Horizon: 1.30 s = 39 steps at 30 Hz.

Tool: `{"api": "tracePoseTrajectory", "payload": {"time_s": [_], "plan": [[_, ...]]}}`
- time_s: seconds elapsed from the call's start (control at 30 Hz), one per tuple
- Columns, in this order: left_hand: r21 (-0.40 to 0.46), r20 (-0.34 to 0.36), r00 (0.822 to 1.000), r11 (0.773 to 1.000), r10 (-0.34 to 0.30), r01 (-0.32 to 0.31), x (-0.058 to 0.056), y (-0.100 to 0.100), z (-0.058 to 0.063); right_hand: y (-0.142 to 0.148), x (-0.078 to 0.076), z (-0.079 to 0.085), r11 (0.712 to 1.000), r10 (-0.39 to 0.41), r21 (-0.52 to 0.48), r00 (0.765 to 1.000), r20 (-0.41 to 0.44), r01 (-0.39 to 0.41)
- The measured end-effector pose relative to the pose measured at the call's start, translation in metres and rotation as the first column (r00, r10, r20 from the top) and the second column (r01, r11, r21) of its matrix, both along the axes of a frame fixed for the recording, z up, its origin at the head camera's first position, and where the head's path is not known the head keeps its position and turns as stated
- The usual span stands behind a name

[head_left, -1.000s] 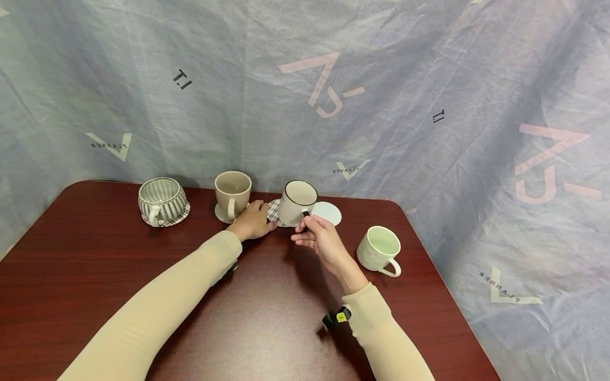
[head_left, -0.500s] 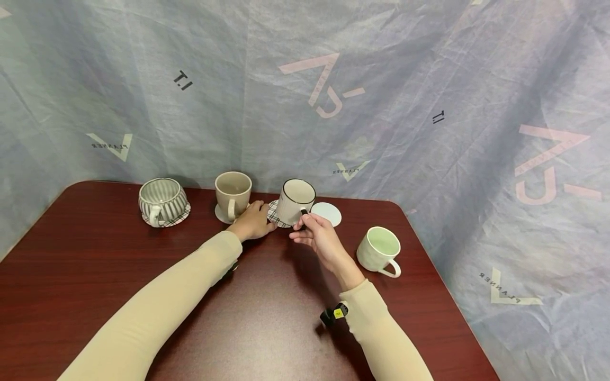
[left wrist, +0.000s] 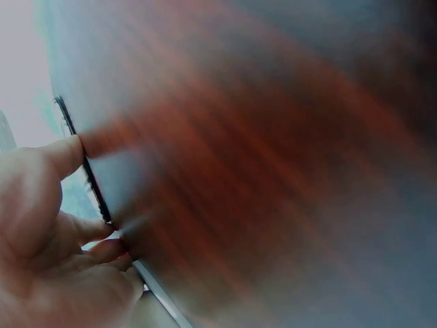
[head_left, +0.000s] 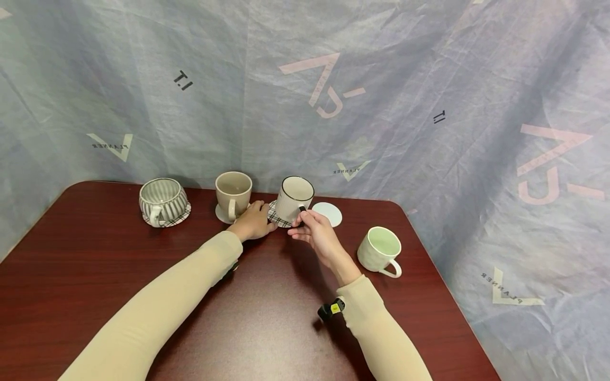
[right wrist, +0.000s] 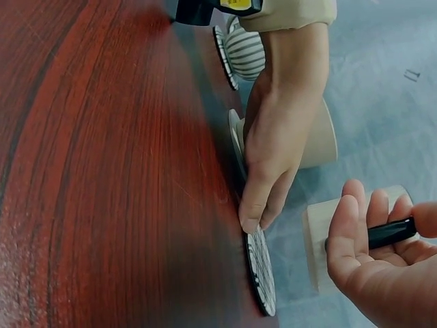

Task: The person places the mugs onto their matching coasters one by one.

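My right hand [head_left: 323,241] grips the black handle [right wrist: 392,234] of a white mug with a dark rim [head_left: 290,205]. The mug overlaps a round plaid coaster [head_left: 272,214] in the head view; the right wrist view shows a gap between mug base and coaster. My left hand [head_left: 253,221] is palm down on the table, with thumb and fingertips at the plaid coaster's edge, as the left wrist view also shows. Just left of that hand stands a beige mug [head_left: 233,189] on a pale coaster [head_left: 221,215], partly hidden by the fingers.
A striped grey-white cup [head_left: 164,201] sits on another plaid coaster [head_left: 181,217] at the left. To the right lie a bare white coaster [head_left: 329,214] and, nearer me, a pale green mug [head_left: 376,251]. A grey curtain [head_left: 286,106] hangs behind the dark red table [head_left: 257,317].
My right hand has carried the white mug slightly leftward and back, farther over the plaid coaster. My left hand has stayed where it was.
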<state>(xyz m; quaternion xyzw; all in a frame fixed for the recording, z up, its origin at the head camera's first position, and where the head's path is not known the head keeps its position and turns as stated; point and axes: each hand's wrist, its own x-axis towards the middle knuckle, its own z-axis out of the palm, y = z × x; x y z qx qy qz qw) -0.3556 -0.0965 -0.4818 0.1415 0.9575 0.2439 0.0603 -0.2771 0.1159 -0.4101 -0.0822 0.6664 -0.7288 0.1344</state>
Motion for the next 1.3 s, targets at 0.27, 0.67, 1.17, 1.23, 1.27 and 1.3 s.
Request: {"api": "tracePoseTrajectory", "payload": {"time_s": [0.27, 0.67, 1.17, 1.23, 1.27, 1.3], "plan": [[-0.015, 0.008, 1.000, 1.000, -0.004, 0.004, 0.001, 0.001, 0.001, -0.003, -0.005, -0.002, 1.000, -0.007, 0.001, 1.000, 0.001, 0.007], [-0.019, -0.026, 1.000, 1.000, -0.012, 0.012, 0.015, 0.003, 0.016, -0.006, -0.012, -0.008, 0.999, -0.034, 0.001, 0.999, -0.001, 0.034], [-0.027, -0.015, 1.000, 1.000, -0.003, 0.003, 0.009, 0.003, 0.011, -0.007, -0.022, -0.018, 0.999, -0.050, 0.004, 0.999, -0.014, 0.050], [-0.031, -0.016, 1.000, 1.000, -0.003, 0.003, 0.013, 0.004, 0.016, -0.008, -0.022, -0.019, 0.999, -0.051, 0.001, 0.999, -0.016, 0.051], [-0.035, -0.018, 1.000, 0.999, -0.005, 0.004, 0.015, 0.004, 0.018, -0.008, -0.023, -0.019, 0.999, -0.052, 0.000, 0.999, -0.016, 0.052], [-0.039, -0.019, 1.000, 0.999, -0.006, 0.005, 0.016, 0.004, 0.020, -0.008, -0.023, -0.019, 0.999, -0.053, -0.001, 0.998, -0.016, 0.053]]}}
